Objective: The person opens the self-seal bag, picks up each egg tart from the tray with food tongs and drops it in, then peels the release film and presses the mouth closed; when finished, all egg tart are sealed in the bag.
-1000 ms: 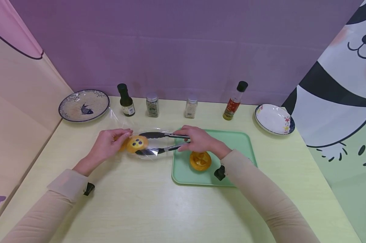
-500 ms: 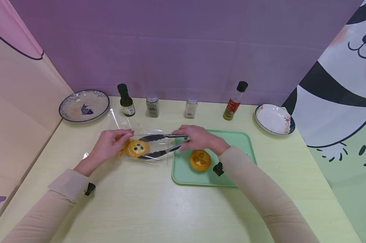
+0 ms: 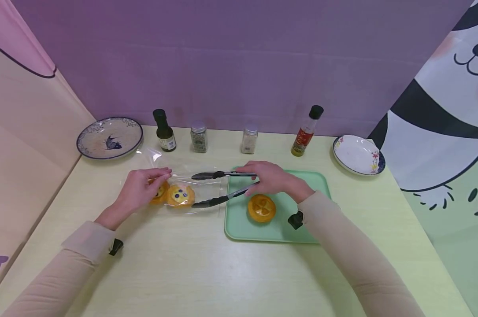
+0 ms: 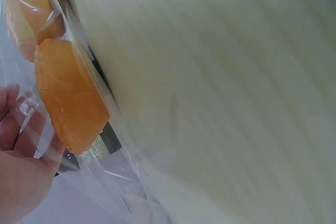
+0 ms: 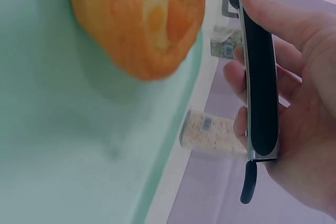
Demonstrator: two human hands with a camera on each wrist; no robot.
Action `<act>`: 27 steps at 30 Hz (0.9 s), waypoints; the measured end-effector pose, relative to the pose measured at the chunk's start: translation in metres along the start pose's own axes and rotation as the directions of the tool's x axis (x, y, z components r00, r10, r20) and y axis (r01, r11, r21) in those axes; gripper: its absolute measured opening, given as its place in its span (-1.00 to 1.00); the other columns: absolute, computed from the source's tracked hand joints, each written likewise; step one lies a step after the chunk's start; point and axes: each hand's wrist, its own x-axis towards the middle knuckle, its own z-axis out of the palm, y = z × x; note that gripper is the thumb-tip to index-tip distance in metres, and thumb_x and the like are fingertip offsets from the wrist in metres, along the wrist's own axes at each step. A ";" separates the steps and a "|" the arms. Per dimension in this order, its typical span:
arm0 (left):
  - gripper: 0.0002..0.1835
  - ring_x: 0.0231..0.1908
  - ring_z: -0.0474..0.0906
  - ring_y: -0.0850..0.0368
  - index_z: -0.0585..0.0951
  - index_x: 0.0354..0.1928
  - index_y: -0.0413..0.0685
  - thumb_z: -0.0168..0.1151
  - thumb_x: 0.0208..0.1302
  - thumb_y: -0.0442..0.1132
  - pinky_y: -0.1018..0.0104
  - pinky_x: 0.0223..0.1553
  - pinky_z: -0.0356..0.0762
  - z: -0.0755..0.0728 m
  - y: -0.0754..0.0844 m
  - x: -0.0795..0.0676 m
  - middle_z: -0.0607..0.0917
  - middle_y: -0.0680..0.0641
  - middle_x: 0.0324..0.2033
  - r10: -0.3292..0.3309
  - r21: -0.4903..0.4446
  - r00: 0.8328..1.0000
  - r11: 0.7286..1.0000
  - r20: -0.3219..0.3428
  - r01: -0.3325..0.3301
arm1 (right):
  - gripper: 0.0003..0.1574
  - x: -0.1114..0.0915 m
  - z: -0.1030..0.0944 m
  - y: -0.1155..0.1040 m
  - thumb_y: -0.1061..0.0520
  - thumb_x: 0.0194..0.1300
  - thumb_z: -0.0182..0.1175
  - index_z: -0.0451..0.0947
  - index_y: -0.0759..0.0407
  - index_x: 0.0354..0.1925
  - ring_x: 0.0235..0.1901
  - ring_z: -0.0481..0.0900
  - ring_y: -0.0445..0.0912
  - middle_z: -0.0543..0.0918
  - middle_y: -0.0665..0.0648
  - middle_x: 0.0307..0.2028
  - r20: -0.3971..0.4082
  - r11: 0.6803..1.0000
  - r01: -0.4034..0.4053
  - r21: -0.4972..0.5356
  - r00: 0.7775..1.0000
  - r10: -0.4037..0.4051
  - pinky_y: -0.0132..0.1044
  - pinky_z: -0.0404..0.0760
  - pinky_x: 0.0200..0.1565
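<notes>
With thumb and fingers, my left hand [image 3: 137, 189] pinches the upper edge of a clear plastic bag [image 3: 203, 189]. Inside the bag lie a tart with dark berries [image 3: 180, 196] and a second tart [image 3: 159, 193], partly hidden by my fingers. My right hand [image 3: 272, 178] grips black-and-silver tongs [image 3: 232, 193] by their handles. The tongs' arms are spread, tips just right of the berry tart and not touching it; the tips overlap the bag's right part. Below my right hand, another tart [image 3: 261, 208] sits on a green tray [image 3: 239, 233], large in the right wrist view.
Behind the hands stand a dark bottle [image 3: 165, 132], two spice jars, one green [image 3: 199, 138] and one pale [image 3: 249, 141], and a red-labelled bottle [image 3: 306, 134]. A patterned plate [image 3: 109, 138] lies back left, a flowered dish [image 3: 357, 156] back right.
The tongs have spread, let go of the berry tart and drawn back to the right with my right hand. The berry tart now lies in the bag. My left hand has barely moved.
</notes>
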 end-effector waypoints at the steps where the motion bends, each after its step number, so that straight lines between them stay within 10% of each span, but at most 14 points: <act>1: -0.77 -0.01 0.59 -0.14 0.67 -0.09 -0.22 0.15 0.31 -0.28 0.14 -0.10 0.56 0.000 0.000 0.000 0.68 -0.18 -0.06 -0.008 -0.002 1.000 1.000 -0.002 0.008 | -0.15 -0.004 -0.001 0.001 -0.10 0.12 0.34 0.29 -0.01 0.33 -0.11 0.59 -0.04 0.46 0.01 0.17 -0.006 1.000 -0.006 0.001 1.000 0.006 -0.22 0.53 -0.13; 27: -0.78 0.03 0.54 -0.17 0.68 -0.11 -0.18 0.22 0.27 -0.24 -0.14 0.08 0.44 -0.001 -0.005 0.006 0.70 -0.16 -0.10 -0.099 0.018 0.995 0.995 -0.021 0.099 | -0.10 -0.128 -0.013 0.050 -0.08 0.02 0.42 0.33 0.03 0.30 -0.08 0.46 -0.07 0.50 0.07 0.10 -0.215 0.991 -0.117 0.068 0.968 0.129 -0.14 0.57 -0.08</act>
